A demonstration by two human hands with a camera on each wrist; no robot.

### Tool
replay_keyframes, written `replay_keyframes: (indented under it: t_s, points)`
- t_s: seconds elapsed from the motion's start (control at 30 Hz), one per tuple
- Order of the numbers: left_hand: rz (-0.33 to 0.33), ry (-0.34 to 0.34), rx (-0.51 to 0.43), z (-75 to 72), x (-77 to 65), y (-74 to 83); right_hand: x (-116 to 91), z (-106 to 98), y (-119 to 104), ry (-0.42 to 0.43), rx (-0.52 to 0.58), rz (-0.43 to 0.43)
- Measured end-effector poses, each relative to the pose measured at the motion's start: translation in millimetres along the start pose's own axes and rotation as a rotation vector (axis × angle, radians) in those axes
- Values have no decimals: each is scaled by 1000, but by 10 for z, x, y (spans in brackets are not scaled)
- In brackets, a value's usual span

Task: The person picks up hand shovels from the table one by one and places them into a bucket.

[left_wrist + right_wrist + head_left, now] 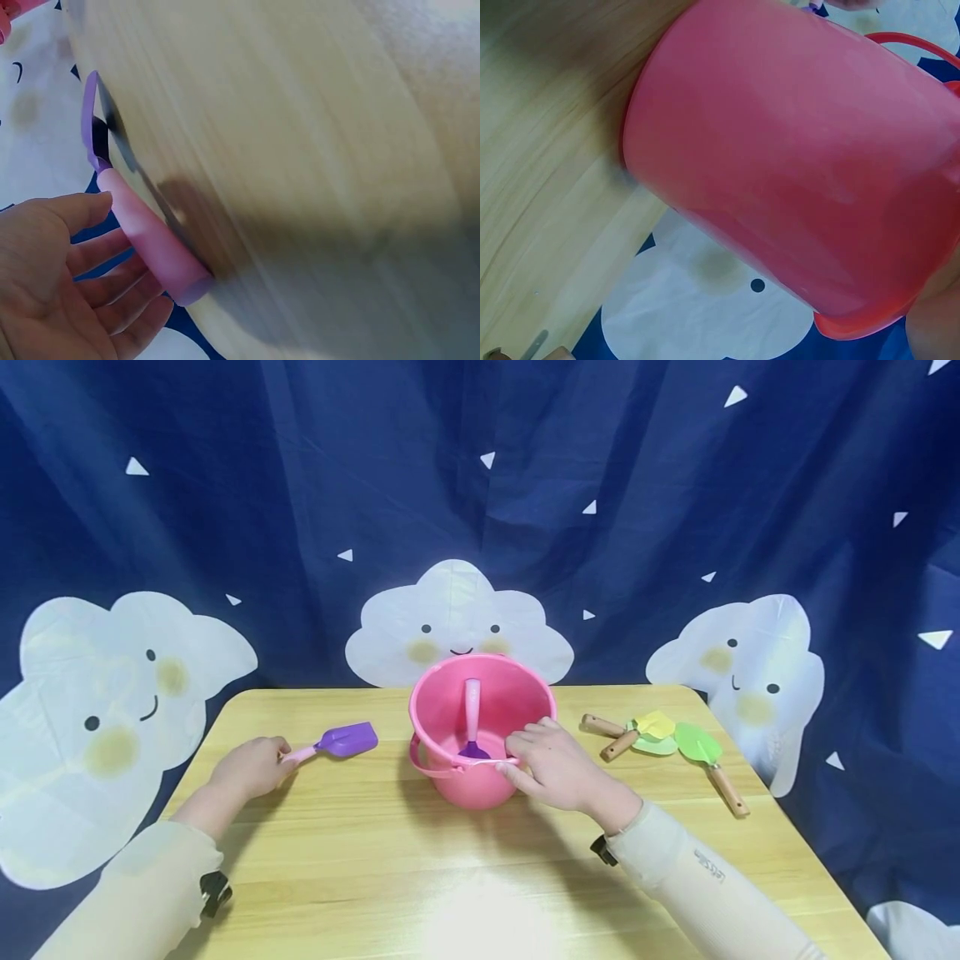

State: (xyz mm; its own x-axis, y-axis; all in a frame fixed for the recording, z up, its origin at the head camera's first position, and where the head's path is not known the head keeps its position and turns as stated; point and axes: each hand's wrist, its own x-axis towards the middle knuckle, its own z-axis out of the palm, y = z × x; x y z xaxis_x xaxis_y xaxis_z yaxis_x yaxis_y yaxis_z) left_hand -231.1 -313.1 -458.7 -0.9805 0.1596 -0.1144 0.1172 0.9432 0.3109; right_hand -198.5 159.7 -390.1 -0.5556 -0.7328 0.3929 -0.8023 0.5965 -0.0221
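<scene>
A pink bucket (480,785) stands on the table with its handle hanging down at the left side. Inside it leans a tool with a pink handle (472,710) and a purple lower end, partly hidden by the wall. My right hand (558,767) grips the bucket's front right rim, thumb outside and fingers over the edge. Off to the left, my left hand (253,766) pinches the pink handle (154,244) of a toy shovel whose purple blade (348,740) points right. In the right wrist view, the bucket's side (795,157) fills most of the picture.
Right of the bucket, small wooden-handled tools lie together, among them a yellow one (654,724). A green trowel (699,743) lies nearer the table's right edge. Behind the wooden table (337,852) hangs a blue curtain (420,485) with clouds.
</scene>
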Motion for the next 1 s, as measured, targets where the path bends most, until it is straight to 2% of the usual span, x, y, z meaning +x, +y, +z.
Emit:
replay_keyframes:
  t_s: [0.13,0.43,0.73,1.0]
  points:
    - [-15,-27,-9,6,-19,-27,-2,4,4,-2,-1,1]
    - [-19,-32,12,30,-16,-118,-1,8,6,12,-2,-4]
    - [13,-20,13,58,-4,-188,-7,4,-2,7,6,4]
    - [26,-14,11,69,-29,-189,-5,16,3,17,14,1]
